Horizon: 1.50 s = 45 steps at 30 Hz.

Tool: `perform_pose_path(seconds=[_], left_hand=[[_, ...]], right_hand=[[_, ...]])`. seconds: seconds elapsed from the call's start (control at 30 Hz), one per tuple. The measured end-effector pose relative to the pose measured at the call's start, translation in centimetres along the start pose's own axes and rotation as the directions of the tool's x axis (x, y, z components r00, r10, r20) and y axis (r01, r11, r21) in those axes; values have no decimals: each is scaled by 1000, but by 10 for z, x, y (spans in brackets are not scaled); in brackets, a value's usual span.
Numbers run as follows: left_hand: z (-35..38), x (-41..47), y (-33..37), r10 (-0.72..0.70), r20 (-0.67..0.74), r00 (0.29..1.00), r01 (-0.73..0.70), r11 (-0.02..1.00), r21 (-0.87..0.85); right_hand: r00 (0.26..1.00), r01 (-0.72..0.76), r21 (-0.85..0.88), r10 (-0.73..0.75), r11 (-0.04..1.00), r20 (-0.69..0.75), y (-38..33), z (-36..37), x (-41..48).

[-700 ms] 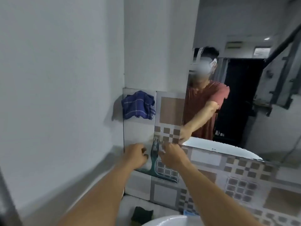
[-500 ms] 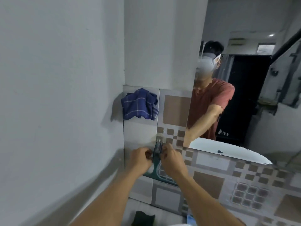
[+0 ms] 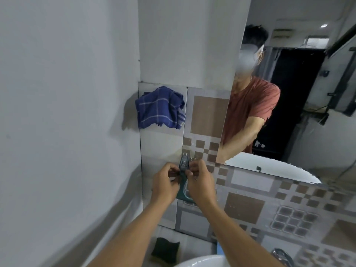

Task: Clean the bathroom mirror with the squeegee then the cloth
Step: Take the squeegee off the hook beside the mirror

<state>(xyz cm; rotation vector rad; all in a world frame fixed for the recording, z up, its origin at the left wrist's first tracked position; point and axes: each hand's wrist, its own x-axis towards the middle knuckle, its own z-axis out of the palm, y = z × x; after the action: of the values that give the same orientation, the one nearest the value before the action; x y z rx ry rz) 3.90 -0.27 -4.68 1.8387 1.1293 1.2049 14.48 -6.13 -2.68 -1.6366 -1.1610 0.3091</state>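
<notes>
Since a moment ago both hands have crept a little higher up the squeegee [image 3: 184, 170] hanging on the tiled wall left of the mirror [image 3: 289, 93]; the left hand [image 3: 165, 185] and right hand [image 3: 200, 182] pinch its upper handle from either side, probably unhooking it, so wiping has not begun. The blue checked cloth [image 3: 159, 107] hangs untouched above, farther up the wall. No brand or writing is legible.

No readable text, labels or numbers anywhere.

Both hands, L [image 3: 165, 185] & R [image 3: 200, 183], pinch teal squeegee [image 3: 184, 170] on tiled wall, blue cloth [image 3: 160, 107] above.
</notes>
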Motion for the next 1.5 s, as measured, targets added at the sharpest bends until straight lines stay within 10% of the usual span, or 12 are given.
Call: perform_pose_path(seconds=[0.9,1.17,1.37,1.5], left_hand=[[-36,-41,119,291,-35,956,-292,936,-196],[-21,-60,169,531,26,847,-532,846,44],[-11,-52,219,694,120,710,-703,687,186],[-8,-44,258,779,186,598,-797,554,242]], right_hand=[[966,167,240,-110,956,-235,-108,-105,-30],[925,226,296,-109,928,-364,-114,-171,-52],[835,373,-180,-414,910,-361,-107,-232,-59],[792,343,-718,-597,606,-127,-107,-276,-51]])
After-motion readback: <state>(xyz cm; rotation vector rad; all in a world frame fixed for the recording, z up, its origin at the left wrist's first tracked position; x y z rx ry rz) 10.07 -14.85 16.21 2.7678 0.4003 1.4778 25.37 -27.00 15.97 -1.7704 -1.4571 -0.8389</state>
